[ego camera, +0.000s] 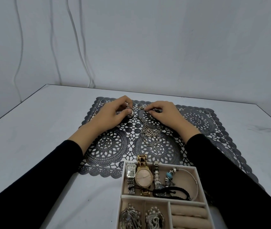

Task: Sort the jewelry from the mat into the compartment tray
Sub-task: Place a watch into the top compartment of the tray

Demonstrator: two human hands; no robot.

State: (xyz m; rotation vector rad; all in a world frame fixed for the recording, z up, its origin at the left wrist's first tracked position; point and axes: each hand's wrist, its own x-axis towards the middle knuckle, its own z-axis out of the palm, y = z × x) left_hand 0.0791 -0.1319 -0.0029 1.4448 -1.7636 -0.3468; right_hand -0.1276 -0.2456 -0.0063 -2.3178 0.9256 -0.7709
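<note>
Near the mat's (197,123) far edge, my left hand (113,112) curls round a small metal piece (128,111). My right hand (162,113) pinches the chain necklace (148,133), which trails back toward the tray (123,182).

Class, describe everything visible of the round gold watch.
The round gold watch has a pale pinkish dial, a studded-looking bezel and gold link band. It lies face up in the compartment tray's far compartment, band overhanging the far wall, beside a rectangular silver watch; a black cord crosses its lower edge.
</note>
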